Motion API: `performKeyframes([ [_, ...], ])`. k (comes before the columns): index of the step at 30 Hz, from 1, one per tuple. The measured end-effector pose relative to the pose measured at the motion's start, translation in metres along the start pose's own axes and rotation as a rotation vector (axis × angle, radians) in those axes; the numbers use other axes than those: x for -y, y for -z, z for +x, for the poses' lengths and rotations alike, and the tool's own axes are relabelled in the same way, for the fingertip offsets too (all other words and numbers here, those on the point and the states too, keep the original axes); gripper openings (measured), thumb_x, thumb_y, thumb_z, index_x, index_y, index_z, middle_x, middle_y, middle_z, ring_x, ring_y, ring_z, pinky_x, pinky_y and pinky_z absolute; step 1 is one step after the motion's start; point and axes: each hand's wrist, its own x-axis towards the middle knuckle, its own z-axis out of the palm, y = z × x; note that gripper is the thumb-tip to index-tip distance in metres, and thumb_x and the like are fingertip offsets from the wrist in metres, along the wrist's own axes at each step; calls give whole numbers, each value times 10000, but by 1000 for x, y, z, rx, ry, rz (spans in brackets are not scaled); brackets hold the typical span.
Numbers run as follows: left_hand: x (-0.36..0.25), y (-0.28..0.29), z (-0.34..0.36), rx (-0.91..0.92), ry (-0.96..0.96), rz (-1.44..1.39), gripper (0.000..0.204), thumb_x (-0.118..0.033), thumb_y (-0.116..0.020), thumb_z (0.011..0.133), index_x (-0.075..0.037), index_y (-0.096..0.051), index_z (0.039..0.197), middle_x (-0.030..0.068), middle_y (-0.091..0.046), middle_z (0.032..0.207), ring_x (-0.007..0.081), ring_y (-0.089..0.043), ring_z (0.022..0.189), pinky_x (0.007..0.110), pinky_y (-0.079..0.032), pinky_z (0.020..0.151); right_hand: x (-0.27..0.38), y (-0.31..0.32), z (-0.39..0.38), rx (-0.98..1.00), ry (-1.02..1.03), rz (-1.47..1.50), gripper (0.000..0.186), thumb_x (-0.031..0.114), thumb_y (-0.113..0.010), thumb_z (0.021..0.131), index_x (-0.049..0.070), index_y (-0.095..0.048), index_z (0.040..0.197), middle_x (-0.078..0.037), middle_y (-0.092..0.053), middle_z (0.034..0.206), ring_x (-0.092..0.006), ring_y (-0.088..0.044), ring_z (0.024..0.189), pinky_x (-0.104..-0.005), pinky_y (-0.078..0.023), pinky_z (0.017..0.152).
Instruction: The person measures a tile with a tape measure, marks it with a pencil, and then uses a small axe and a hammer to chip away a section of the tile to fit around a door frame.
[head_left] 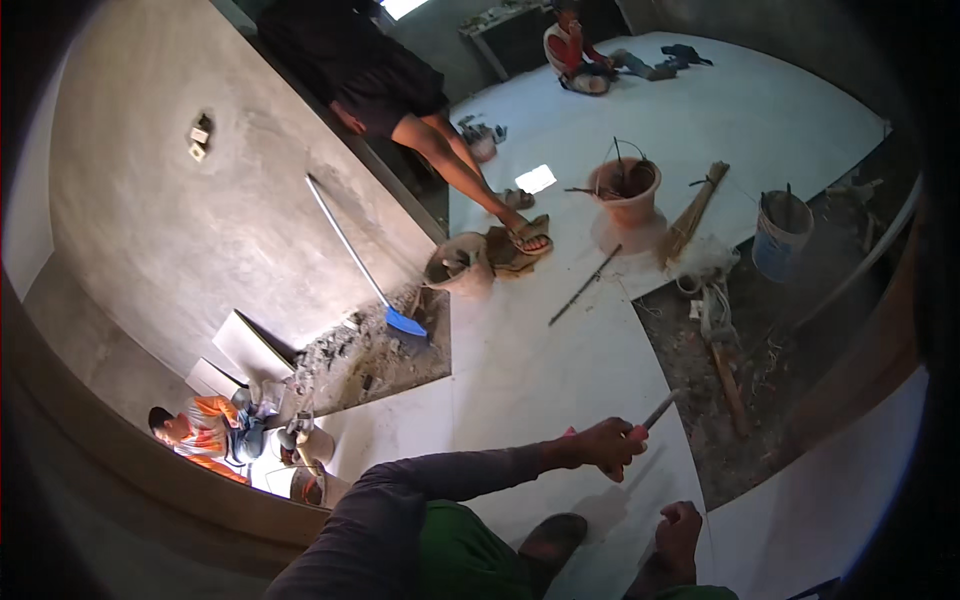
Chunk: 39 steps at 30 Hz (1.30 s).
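My left hand (607, 450), reaching in from the lower left in a grey sleeve, is closed around a red-handled tool. Its narrow grey metal blade (662, 408) sticks out to the upper right; its exact kind is unclear. The hand and tool are above pale floor tiles (500, 400), near the edge of a strip of bare ground. Lower right, my right hand (680, 528) is curled in a loose fist beside my leg. Its palm side is hidden, so I cannot see whether it holds anything. A dark foot (555, 538) shows between my hands.
Bare ground (780, 370) holds a wooden-handled tool (730, 388) and a blue-white bucket (782, 236). Ahead are a dark rod (585, 286), a clay-coloured bucket (630, 190), a brush bundle (698, 212) and a tilted bucket (460, 266). A blue broom (405, 320) leans left. Three other people are nearby.
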Motion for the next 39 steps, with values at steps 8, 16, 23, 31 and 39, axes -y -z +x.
performKeyframes([
  [8, 28, 1, -1, 2, 112, 76, 513, -375, -667, 1013, 62, -568, 1263, 94, -659, 920, 181, -730, 699, 340, -643, 648, 61, 14, -17, 473, -56, 141, 260, 175, -666, 913, -36, -769, 1026, -185, -767, 872, -266, -753, 784, -385, -591, 768],
  [16, 29, -25, -19, 14, 107, -17, 298, -229, -719, 928, 42, -610, 989, 55, -624, 800, 125, -611, 648, 342, -467, 469, 214, 124, 18, 538, 315, 857, 492, 154, -742, 950, 40, -631, 1416, -56, -738, 964, -117, -687, 776, -301, -567, 766],
  [23, 23, -34, -4, 76, 143, 101, 550, -336, -704, 1006, 27, -529, 1381, 124, -697, 1025, 186, -739, 757, 342, -653, 688, 301, 189, -21, 1036, 730, 790, 422, 150, -754, 934, 15, -656, 1321, -91, -742, 972, -137, -690, 737, -281, -541, 654],
  [31, 59, 2, -12, 9, 189, 38, 500, -306, -724, 989, 17, -575, 1341, 133, -705, 1010, 204, -753, 781, 359, -670, 737, 301, 155, 17, 1299, 634, 592, 330, 198, -772, 950, 9, -698, 1210, -102, -745, 992, -141, -697, 703, -262, -522, 576],
  [39, 75, 69, 23, -113, -89, 14, 547, -442, -631, 1046, 63, -656, 1254, 162, -758, 996, 217, -744, 705, 360, -654, 640, 92, 28, 73, 196, -86, 357, 579, 209, -744, 923, -35, -597, 1427, -115, -694, 1115, -163, -633, 971, -309, -526, 827],
])
